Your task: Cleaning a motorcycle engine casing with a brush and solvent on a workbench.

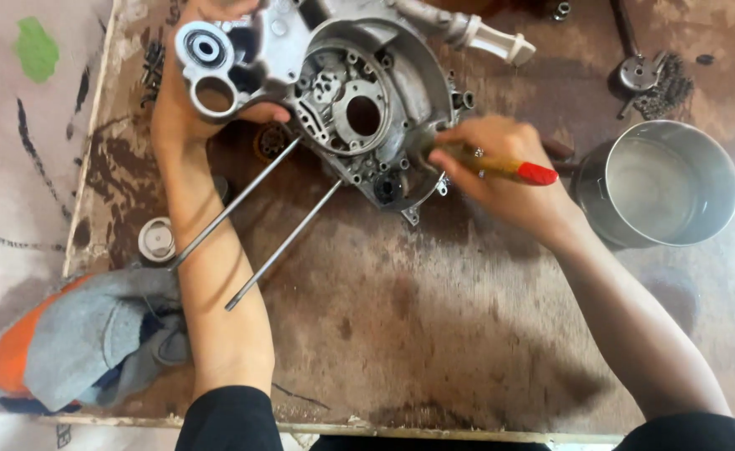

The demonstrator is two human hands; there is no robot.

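Note:
A grey metal engine casing [342, 92] stands tilted on a stained brown board [434, 334], its open inside with several holes facing me. Two long thin metal rods [284, 246] stick out of its lower side toward me. My left hand [185, 100] grips the casing's left lug from behind. My right hand [501, 171] holds a brush with a wooden handle and red end [514, 169]; the brush tip rests against the casing's lower right rim.
A steel pot with clear liquid [664, 184] stands at the right. A grey and orange rag [83, 338] lies at the left front. A small round metal part [157, 240] sits by my left forearm. Loose metal parts and a chain [651, 83] lie at the back right.

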